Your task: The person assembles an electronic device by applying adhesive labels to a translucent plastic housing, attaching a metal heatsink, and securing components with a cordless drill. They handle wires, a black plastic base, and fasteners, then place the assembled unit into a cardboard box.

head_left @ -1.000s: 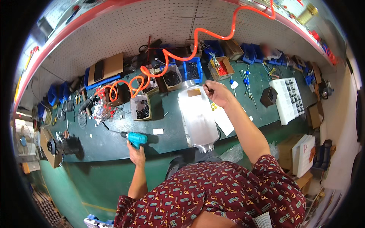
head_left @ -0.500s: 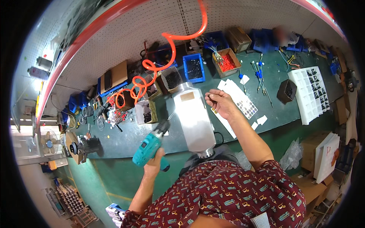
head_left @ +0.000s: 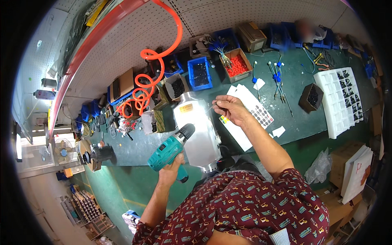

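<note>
My left hand point(head_left: 171, 168) grips a teal cordless drill point(head_left: 166, 152); its black chuck points up and right, over the left edge of a silver metal housing point(head_left: 200, 149). The housing lies lengthwise on the bench's front edge, with a short round neck at its near end and a small tan label point(head_left: 186, 108) near the far one. Just right of its far half hovers my right hand point(head_left: 230, 109), thumb and fingertips pinched together. Something thin may be between them, too small to name. Beneath that hand lie white sheets point(head_left: 241, 138) and a sheet of round dark stickers point(head_left: 263, 113).
Behind the housing stand a blue bin point(head_left: 200, 73) of dark small parts and a box of red caps point(head_left: 238, 65). A coiled orange air hose point(head_left: 157, 77) hangs at the left. Rightward are wired parts point(head_left: 278, 79), a dark box point(head_left: 311, 98) and a white foam tray point(head_left: 337, 102).
The drill has come up and rightward, its chuck now overlapping the housing's left edge. My right hand stays pinched beside the housing. The whole view has shifted a little.
</note>
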Tool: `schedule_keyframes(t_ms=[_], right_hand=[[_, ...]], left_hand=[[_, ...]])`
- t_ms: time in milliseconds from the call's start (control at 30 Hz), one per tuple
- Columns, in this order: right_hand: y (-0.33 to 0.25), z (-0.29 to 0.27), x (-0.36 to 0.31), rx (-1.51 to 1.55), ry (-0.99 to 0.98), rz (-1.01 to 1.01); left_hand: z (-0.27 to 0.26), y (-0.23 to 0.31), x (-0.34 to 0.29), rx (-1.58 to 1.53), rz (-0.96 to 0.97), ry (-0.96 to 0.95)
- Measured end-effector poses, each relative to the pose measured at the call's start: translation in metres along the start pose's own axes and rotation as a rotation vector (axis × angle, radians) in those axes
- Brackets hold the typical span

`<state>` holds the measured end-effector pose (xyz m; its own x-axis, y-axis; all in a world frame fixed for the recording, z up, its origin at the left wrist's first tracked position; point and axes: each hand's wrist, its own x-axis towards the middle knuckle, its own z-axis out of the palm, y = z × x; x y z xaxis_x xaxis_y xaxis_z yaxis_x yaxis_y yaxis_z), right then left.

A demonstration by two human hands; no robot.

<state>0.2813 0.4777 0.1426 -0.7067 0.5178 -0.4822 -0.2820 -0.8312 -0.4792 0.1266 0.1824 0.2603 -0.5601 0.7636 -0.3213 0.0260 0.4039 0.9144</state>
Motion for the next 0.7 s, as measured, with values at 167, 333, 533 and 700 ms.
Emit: schedule_keyframes(t_ms=[167,333,533,700], right_hand=[[-0.015,-0.013,0.002,-0.144,-0.087,0.107],[-0.008,-0.008,0.021,-0.242,-0.145,0.153],[0.008,0.001,0.07,-0.538,-0.02,-0.012],[0.033,-0.007,0.092,-0.697,-0.068,-0.065]], left_hand=[[-0.009,0.019,0.01,0.079,0.017,-0.046],[-0.04,0.068,0.041,0.298,0.018,-0.215],[-0.022,0.163,0.121,0.6,-0.144,-0.253],[0.001,0.197,0.158,0.759,-0.054,-0.309]])
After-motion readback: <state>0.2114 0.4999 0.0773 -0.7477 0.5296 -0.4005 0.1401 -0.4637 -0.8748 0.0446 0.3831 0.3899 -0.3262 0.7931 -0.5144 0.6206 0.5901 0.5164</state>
